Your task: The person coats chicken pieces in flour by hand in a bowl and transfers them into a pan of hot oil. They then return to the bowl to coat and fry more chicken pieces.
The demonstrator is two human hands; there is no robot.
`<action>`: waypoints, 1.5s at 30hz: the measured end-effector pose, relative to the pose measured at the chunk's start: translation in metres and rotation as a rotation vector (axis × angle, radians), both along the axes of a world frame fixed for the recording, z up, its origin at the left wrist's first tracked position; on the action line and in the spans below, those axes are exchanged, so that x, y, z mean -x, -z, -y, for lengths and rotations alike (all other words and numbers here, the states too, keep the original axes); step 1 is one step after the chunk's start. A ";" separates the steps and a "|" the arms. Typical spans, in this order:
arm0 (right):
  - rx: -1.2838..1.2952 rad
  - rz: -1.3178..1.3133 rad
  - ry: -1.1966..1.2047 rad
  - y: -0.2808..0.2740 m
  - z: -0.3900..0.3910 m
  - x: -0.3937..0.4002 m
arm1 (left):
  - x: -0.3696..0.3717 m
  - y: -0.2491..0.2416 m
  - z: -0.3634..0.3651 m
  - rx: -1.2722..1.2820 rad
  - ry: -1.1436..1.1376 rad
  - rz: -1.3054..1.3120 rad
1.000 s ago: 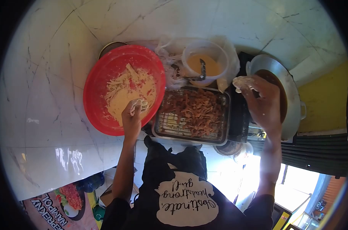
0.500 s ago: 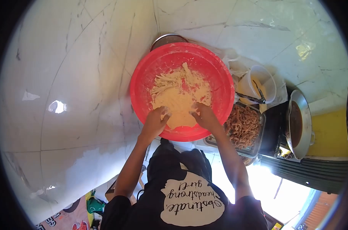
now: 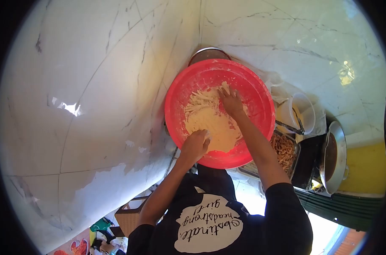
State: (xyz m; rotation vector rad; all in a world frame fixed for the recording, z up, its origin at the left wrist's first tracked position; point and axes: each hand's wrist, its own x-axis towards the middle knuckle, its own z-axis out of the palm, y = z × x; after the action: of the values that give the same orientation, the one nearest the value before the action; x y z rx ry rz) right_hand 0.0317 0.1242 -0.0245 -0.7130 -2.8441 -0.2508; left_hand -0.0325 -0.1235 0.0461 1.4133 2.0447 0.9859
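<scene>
A wide red basin (image 3: 261, 100) holds pale yellow batter with white strips (image 3: 203, 102) in it. My left hand (image 3: 195, 144) rests at the basin's near rim, fingers curled and smeared with batter, touching the batter's edge. My right hand (image 3: 230, 101) reaches further in, fingers spread and pressed down onto the strips near the far side of the batter. Whether either hand grasps anything under the batter is hidden.
A metal tray of brown fried strips (image 3: 286, 151) sits right of the basin. Behind it stands a clear plastic tub (image 3: 303, 110) with yellow liquid and a utensil. A wok of dark oil (image 3: 333, 155) is at far right. A metal bowl rim (image 3: 208, 52) shows behind the basin.
My right hand came from beside the wok into the basin and has now reached to the far side of the batter. My left hand stays near the rim. The view has swung left.
</scene>
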 end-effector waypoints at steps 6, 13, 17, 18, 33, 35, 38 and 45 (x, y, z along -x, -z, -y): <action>-0.022 0.200 -0.013 0.004 -0.023 0.020 | 0.000 0.002 -0.004 0.015 -0.084 0.050; 0.072 0.228 -0.100 -0.013 -0.042 0.000 | 0.001 0.005 -0.029 0.038 -0.109 0.097; 0.302 -0.062 -0.122 -0.014 -0.042 -0.020 | 0.003 0.005 -0.036 0.059 -0.113 0.114; 0.349 -0.003 -0.099 -0.021 -0.040 -0.024 | 0.003 0.008 -0.038 0.054 -0.109 0.117; 0.228 0.161 0.071 0.002 0.001 -0.004 | -0.006 0.025 -0.034 0.151 -0.033 0.147; 0.291 0.227 0.077 0.000 -0.003 -0.006 | -0.004 0.032 -0.032 0.155 -0.039 0.141; 0.424 0.231 0.103 -0.011 -0.004 -0.017 | -0.001 0.034 -0.036 0.146 -0.018 0.145; 0.790 -0.065 0.021 -0.038 -0.002 -0.045 | 0.005 0.039 -0.065 0.092 -0.015 0.078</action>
State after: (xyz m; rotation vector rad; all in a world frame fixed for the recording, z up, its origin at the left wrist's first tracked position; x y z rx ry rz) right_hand 0.0762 0.1264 0.0136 -0.8432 -2.8213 0.9210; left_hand -0.0379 -0.0582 0.0076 1.2946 2.0198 0.9264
